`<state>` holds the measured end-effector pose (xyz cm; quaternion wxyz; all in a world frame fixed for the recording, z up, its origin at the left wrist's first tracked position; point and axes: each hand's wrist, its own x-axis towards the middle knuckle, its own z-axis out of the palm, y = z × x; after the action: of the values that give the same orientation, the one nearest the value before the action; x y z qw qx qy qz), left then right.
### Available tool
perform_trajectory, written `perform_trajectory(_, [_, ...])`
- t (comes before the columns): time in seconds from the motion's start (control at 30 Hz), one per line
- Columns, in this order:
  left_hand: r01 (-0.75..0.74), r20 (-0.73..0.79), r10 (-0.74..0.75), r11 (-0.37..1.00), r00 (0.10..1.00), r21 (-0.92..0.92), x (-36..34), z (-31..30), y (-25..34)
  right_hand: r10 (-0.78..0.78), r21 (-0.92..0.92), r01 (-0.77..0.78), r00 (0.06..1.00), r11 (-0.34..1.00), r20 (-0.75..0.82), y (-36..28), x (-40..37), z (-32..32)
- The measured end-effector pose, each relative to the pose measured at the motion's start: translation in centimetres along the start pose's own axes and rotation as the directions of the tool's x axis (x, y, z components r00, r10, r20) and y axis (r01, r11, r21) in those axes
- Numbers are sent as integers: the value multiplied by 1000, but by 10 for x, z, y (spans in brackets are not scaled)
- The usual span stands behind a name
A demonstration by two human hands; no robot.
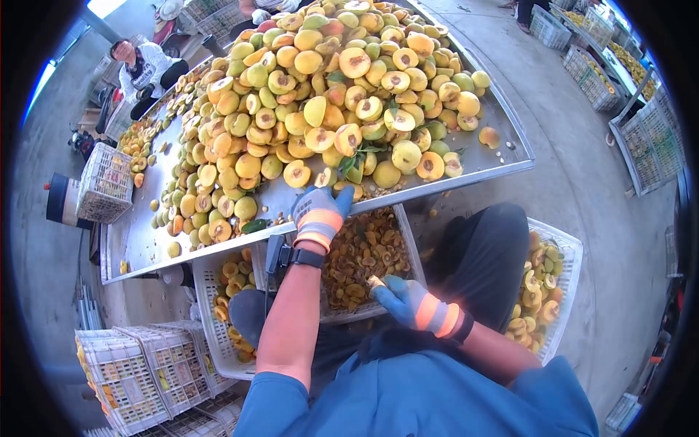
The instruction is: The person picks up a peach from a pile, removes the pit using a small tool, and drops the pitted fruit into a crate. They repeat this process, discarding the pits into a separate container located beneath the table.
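My left hand (320,211), in a grey-blue glove with an orange cuff, reaches over the near edge of the metal table (451,178). Its fingers are apart, right at a cut peach half (325,178) at the foot of a big heap of yellow peaches (306,95), many split with the pit showing. Lower down, my right hand (411,302) is closed around a small tool with a pale, blunt end (375,282); the rest of it is hidden in the glove. Below both hands, a white crate (413,244) between my knees holds brown pits and scraps.
Crates of peach pieces stand by my left leg (211,306) and right leg (571,269). More white crates (145,371) are stacked at lower left. A person (149,69) sits beyond the table's left side; another person's gloved hand (261,16) shows behind the heap.
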<state>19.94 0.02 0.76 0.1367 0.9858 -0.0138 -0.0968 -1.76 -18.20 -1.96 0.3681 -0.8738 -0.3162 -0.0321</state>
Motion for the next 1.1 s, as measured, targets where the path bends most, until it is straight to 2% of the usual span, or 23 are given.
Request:
perform_trajectory(0.1, [-79, -112, 64, 988, 992, -136, 12, 25, -9, -53, 32, 59, 985, 998, -166, 9, 3, 1])
perform_trajectory(0.13, [-108, -174, 69, 968, 982, -226, 6, 26, -8, 167, 302, -117, 975, 946, -148, 5, 7, 0])
perform_trajectory(0.17, [-137, -236, 63, 940, 970, -313, -2, 25, -9, 367, 544, -274, 928, 793, -68, -3, 12, -4])
perform_trajectory(0.2, [-171, -298, 50, 903, 953, -394, -10, 22, -9, 524, 731, -396, 850, 556, 63, -9, 17, -9])
perform_trajectory(0.23, [-185, -354, 11, 869, 935, -460, -14, 25, -12, 549, 763, -403, 833, 506, 76, -10, 21, -13])
perform_trajectory(0.3, [-220, -360, -53, 706, 932, -673, -39, 7, -11, 589, 817, -415, 799, 399, 118, -11, 31, -21])
perform_trajectory(0.33, [-238, -361, -87, 606, 929, -759, -50, -1, -13, 623, 890, -400, 759, 217, 189, -20, 41, -31])
perform_trajectory(0.37, [-144, -208, -153, 349, 966, -926, -59, -2, -19, 603, 889, -409, 769, 209, 212, -24, 48, -42])
perform_trajectory(0.4, [-173, -195, -118, 172, 974, -970, -73, 1, -24, 585, 884, -424, 774, 194, 243, -27, 52, -48])
perform_trajectory(0.43, [-189, -187, -85, -13, 979, -982, -91, 1, -24, 553, 891, -410, 796, 197, 244, -29, 57, -48])
perform_trajectory(0.47, [-198, -192, -49, -201, 980, -959, -107, -2, -20, 537, 863, -414, 817, 290, 211, -34, 63, -52])
perform_trajectory(0.5, [-97, -51, -123, -402, 991, -910, -120, -6, -13, 464, 810, -365, 876, 459, 131, -27, 63, -42])
perform_trajectory(0.57, [-170, -119, -157, -373, 980, -912, -142, 5, -9, 343, 674, -272, 939, 687, 29, -28, 64, -37])
perform_trajectory(0.6, [-150, -124, -87, -444, 988, -884, -151, 7, -13, 303, 607, -239, 953, 758, -3, -32, 65, -35])
perform_trajectory(0.63, [-120, -129, -17, -509, 991, -852, -161, 8, -16, 289, 574, -232, 957, 785, -9, -37, 67, -33])
perform_trajectory(0.67, [-128, -116, -54, -495, 992, -860, -169, 10, -17, 274, 540, -223, 962, 811, -14, -43, 68, -31])
perform_trajectory(0.73, [-140, -91, -127, -465, 988, -874, -180, 13, -9, 314, 554, -275, 949, 786, 25, -47, 65, -18])
perform_trajectory(0.77, [-98, 3, -172, -576, 985, -812, -185, 6, -3, 408, 571, -416, 901, 708, 150, -49, 63, -13])
perform_trajectory(0.83, [-167, -50, -251, -468, 967, -868, -188, 15, -2, 359, 542, -356, 927, 761, 106, -53, 59, -9])
perform_trajectory(0.9, [-175, -64, -251, -453, 966, -874, -189, 20, -1, 307, 511, -305, 948, 804, 82, -54, 55, -6])
perform_trajectory(0.97, [-129, -28, -192, -533, 981, -836, -191, 19, -2, 270, 494, -284, 957, 822, 101, -54, 51, -1])
perform_trajectory(1.1, [-106, 34, -259, -505, 965, -857, -198, 17, 10, 275, 503, -318, 948, 804, 161, -54, 48, -1])
